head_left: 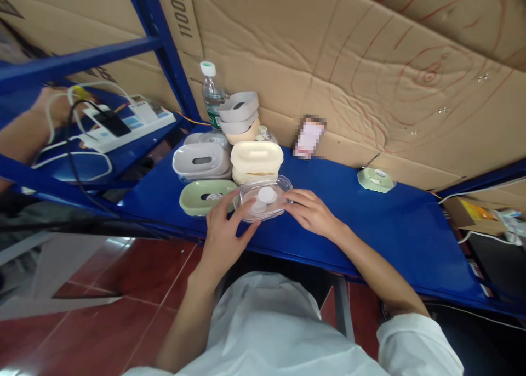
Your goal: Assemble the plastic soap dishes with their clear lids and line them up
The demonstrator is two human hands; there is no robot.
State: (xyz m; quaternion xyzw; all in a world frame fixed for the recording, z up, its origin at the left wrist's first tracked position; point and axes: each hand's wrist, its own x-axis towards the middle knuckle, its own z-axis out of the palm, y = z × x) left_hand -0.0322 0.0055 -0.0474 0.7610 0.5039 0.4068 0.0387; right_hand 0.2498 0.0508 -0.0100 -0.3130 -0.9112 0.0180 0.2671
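Observation:
Near the front edge of the blue table, both hands are on a clear plastic tray-like piece (265, 211) with rounded corners. White round parts (267, 195) show in or through it. My left hand (228, 228) grips its left side, thumb at the front and fingers reaching over the rim. With fingers pinched together, my right hand (310, 209) holds the right rim. Just left of the piece sits a green oval dish (201, 198), partly behind my left fingers. Directly behind are stacked cream dishes (257, 154) and stacked grey slotted dishes (201, 159).
A water bottle (211, 94) and more stacked grey dishes (238, 107) stand at the back. A phone (309, 137) leans on the cardboard wall (287, 52). One green piece (376, 180) lies right. Another person's arm (24, 129) is left, by a power strip (123, 137).

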